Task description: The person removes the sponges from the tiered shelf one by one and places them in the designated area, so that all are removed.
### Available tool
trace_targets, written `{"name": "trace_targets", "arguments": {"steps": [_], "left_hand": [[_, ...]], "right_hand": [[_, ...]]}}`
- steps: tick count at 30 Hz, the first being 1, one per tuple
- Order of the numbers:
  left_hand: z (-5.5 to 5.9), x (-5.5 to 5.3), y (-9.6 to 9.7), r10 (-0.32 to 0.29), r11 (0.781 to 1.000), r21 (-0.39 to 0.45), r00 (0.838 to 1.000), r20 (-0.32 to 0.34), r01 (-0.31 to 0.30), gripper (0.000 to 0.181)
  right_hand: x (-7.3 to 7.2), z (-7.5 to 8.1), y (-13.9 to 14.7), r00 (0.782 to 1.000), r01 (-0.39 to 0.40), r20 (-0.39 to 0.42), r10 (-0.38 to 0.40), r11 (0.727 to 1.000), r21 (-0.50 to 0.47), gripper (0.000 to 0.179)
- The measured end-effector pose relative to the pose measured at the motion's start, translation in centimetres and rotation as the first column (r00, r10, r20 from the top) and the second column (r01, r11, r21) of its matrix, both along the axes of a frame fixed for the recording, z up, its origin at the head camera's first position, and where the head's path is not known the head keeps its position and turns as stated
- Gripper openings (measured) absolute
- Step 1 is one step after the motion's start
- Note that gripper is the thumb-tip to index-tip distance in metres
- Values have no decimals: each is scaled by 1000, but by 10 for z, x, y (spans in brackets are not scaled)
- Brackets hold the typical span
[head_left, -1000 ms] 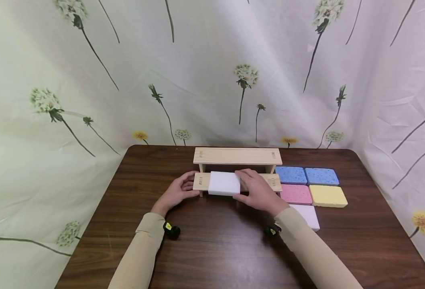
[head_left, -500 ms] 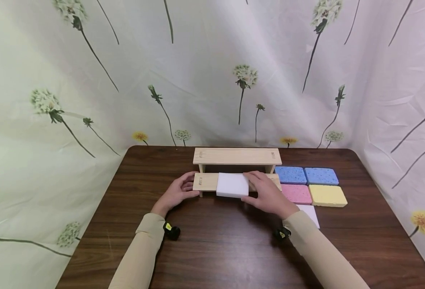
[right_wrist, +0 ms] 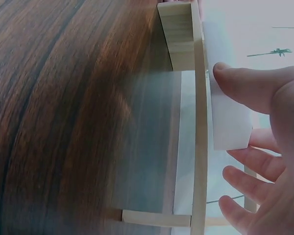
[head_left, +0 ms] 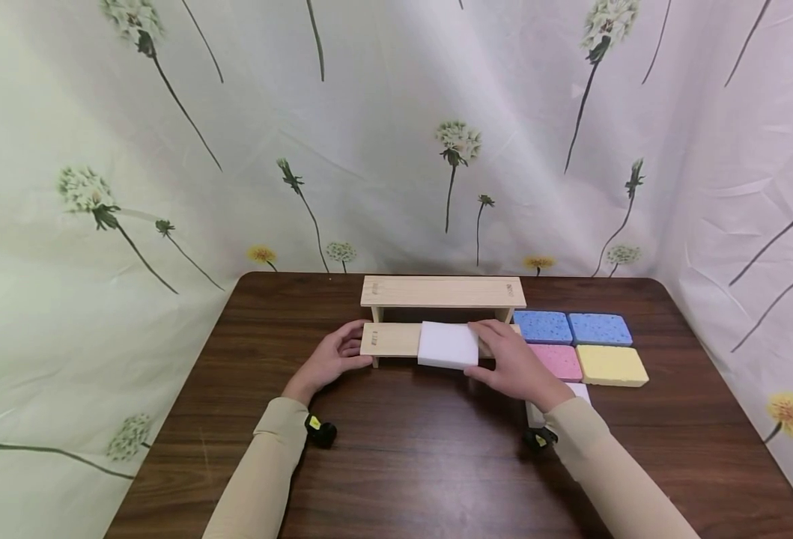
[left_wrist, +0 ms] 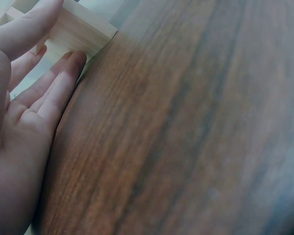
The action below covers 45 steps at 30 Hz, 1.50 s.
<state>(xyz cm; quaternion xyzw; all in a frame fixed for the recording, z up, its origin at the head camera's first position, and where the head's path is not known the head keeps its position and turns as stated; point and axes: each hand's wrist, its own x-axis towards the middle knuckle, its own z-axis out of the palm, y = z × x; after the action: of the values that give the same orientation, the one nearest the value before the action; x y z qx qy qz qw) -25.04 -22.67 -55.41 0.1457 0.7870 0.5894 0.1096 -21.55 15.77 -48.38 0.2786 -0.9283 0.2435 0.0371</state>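
A white sponge block (head_left: pixel 448 346) lies flat on the lower step of a two-tier wooden rack (head_left: pixel 442 290), right of the step's middle. My right hand (head_left: pixel 516 364) holds the block by its right end, thumb at the front and fingers toward the back. In the right wrist view the thumb presses the front face of the white sponge block (right_wrist: pixel 229 115), while the lower fingers are loosely bent. At the rack's left end, my left hand (head_left: pixel 329 358) grips the lower step between thumb and fingers. Its fingertips (left_wrist: pixel 77 59) meet the side panel in the left wrist view.
Right of the rack lie two blue sponges (head_left: pixel 600 329), a pink sponge (head_left: pixel 561 362) and a yellow sponge (head_left: pixel 612 365). Another white sponge (head_left: pixel 535 414) is partly covered by my right wrist. A patterned curtain (head_left: pixel 396 150) hangs behind the dark wooden table (head_left: pixel 396 464).
The white sponge block has slid right along the lower step with my right hand on it. My left hand and the rack have stayed in place.
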Motion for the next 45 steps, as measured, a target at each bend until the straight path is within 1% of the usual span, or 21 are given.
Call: {"name": "trace_targets", "arguments": {"steps": [8,15,16,22,23,29,32,38,45], "left_hand": [[-1,-2,2,-1,1000,30,1000,12,0,80],[0,-1,1,5,1000,16,1000,11,-5,81],[3,1,2,5,1000,14,1000,12,-5,80],[4,2,2,6,1000,4,1000,20,-6,81],[1,0,1,8,1000,0,1000,20,-8,82],[0,0,1,11,1000,-2,1000,15,-11,81],[-1,0,0,9,1000,10,1000,11,-9,80],[-1,-1,0,-12,999,44,1000,-5,12,78],[-2,-1,-1,-15,999,39,1000,-23,16,78]], "right_hand": [[3,0,11,1000,11,-6,-11,1000,4,82],[6,3,22,1000,15,-26,-15,1000,12,82],[7,4,23,1000,14,-28,-14,1000,11,83],[12,6,35,999,33,-18,-33,999,25,84],[13,6,37,999,36,-20,-35,999,31,85],[16,9,47,998,38,-57,-35,998,59,86],[18,9,52,998,44,-51,-41,997,58,85],[23,6,61,998,57,-42,-55,998,42,83],[26,3,73,997,73,-22,-72,997,38,81]]}}
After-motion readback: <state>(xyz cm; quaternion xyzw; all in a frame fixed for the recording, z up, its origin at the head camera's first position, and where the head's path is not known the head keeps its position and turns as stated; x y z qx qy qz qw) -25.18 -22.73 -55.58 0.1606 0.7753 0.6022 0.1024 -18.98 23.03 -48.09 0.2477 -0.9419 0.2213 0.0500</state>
